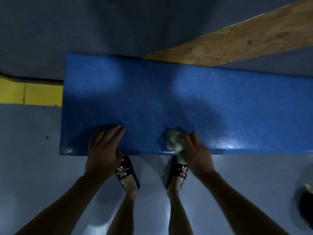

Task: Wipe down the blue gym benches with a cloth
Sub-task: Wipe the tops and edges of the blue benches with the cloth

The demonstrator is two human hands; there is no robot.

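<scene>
Right hand, lower centre-right of frame: fingers curled round a bunched pale-green cloth, pressing it onto the near strip of the blue worktop; a tail of cloth hangs over the front edge. Hand and cloth are smeared with motion blur, so the exact finger hold cannot be read. Left hand, lower centre-left: fingers straight and together, laid flat on the worktop near its front edge, holding nothing, probably as a brace. The worktop runs across the middle of the frame; its left end shows, its right end is cut off by the frame edge. Progress, as a judgement: wiping is under way on the near edge. A sheen to the right of the cloth, along the front edge, may be damp from wiping or only lamp glare; the light is too dim to say. Nothing marks the far strip or left end as wiped, so most of this top could be left, and any other benches are out of view. Beyond: a plywood board upper right, its lower edge meeting the worktop's far side; a yellow block at left; two feet in dark slides on the grey floor. A dark round thing at the lower-right edge is cropped and unidentifiable.
</scene>
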